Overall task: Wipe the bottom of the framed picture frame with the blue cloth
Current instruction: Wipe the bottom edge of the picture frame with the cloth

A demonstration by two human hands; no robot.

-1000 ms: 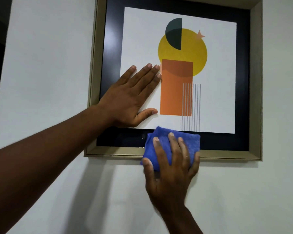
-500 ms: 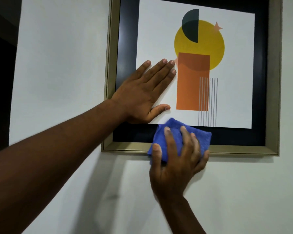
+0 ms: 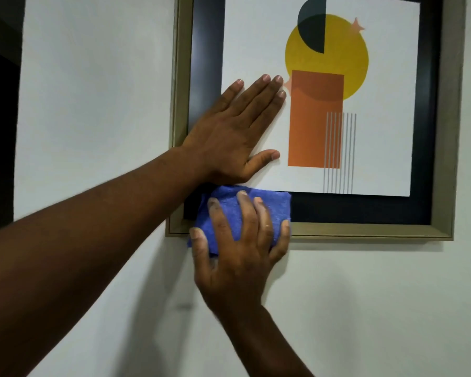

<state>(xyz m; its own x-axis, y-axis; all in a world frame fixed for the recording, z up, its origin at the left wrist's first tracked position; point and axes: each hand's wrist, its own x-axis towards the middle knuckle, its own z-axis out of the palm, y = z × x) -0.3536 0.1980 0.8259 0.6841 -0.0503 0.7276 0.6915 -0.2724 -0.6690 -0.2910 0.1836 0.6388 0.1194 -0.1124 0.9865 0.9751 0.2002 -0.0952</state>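
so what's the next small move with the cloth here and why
Probably slide the right hand and blue cloth rightward along the bottom rail: the cloth sits near the lower-left corner with most of the rail uncovered, while the left hand lies flat on the picture.

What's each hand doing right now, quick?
Left hand: open, flat against the picture frame glass, holding nothing.
Right hand: fingers spread, pressing the blue cloth onto the frame's bottom left corner.
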